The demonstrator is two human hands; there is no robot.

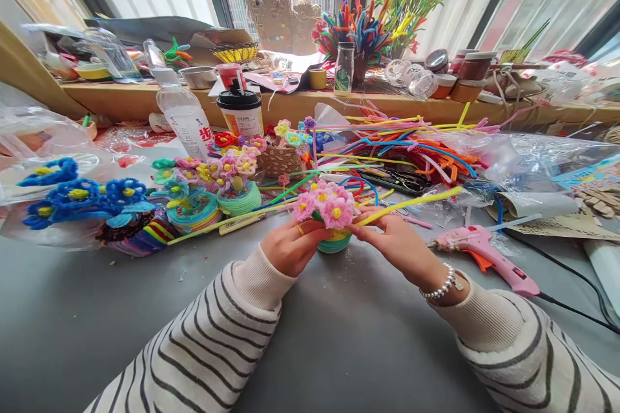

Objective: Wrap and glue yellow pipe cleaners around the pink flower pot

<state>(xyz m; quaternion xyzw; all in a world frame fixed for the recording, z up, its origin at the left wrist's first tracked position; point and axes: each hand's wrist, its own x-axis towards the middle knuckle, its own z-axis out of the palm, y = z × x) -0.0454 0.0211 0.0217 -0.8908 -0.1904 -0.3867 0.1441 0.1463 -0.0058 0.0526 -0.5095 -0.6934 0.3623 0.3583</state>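
Observation:
A small pot (334,245) wrapped in green and yellow stands in front of me, topped by pink pipe-cleaner flowers (329,203) with yellow and white centres. My left hand (293,246) is closed on the left side of this flower pot, fingertips just under the petals. On the other side, my right hand (400,245) pinches a yellow pipe cleaner (416,203) near the pot's rim; its free length sticks out up and to the right. The right fingertips are partly hidden by the flowers and the pipe cleaner.
A pink glue gun (494,257) lies at the right, its cord trailing. Left stand finished flower pots, including a blue-flowered one (140,232). Behind are a plastic bottle (181,113), a lidded cup (239,113) and a heap of pipe cleaners (426,148). A cluttered ledge (290,103) runs behind.

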